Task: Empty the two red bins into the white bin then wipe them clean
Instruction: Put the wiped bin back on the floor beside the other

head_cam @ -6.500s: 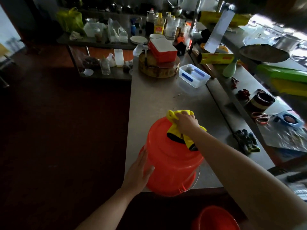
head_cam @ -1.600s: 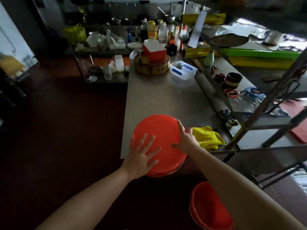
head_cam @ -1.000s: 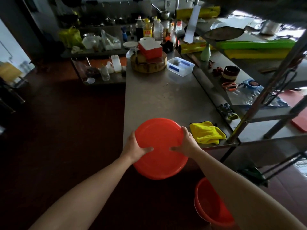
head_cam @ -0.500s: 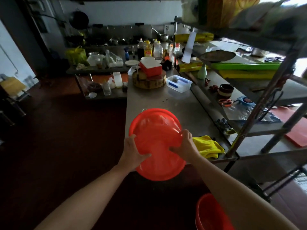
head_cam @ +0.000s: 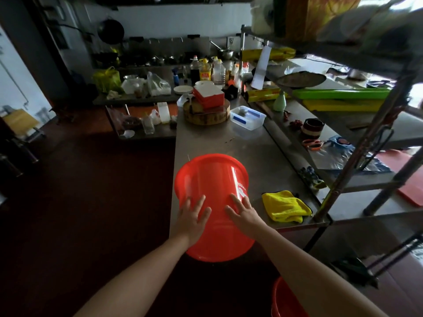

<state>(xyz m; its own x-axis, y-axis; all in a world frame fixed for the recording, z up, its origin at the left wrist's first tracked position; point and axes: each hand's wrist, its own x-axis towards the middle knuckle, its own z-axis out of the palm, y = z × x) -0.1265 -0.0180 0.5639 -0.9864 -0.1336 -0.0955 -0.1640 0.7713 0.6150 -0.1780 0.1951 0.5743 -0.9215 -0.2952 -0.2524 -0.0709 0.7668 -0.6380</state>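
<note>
Two glossy round plastic bins: first red bin [head_cam: 212,186] tilted on the steel bench [head_cam: 240,145] under my flat, spread left hand [head_cam: 193,217] and right hand [head_cam: 243,215]; second red bin [head_cam: 286,303] below the bench; one fuzzy yellow cloth [head_cam: 285,205] atop.

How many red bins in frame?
2. One red bin lies tipped at the near edge of the table, left hand and right hand flat on it. The second bin is on the floor below, cropped by the frame.
</note>
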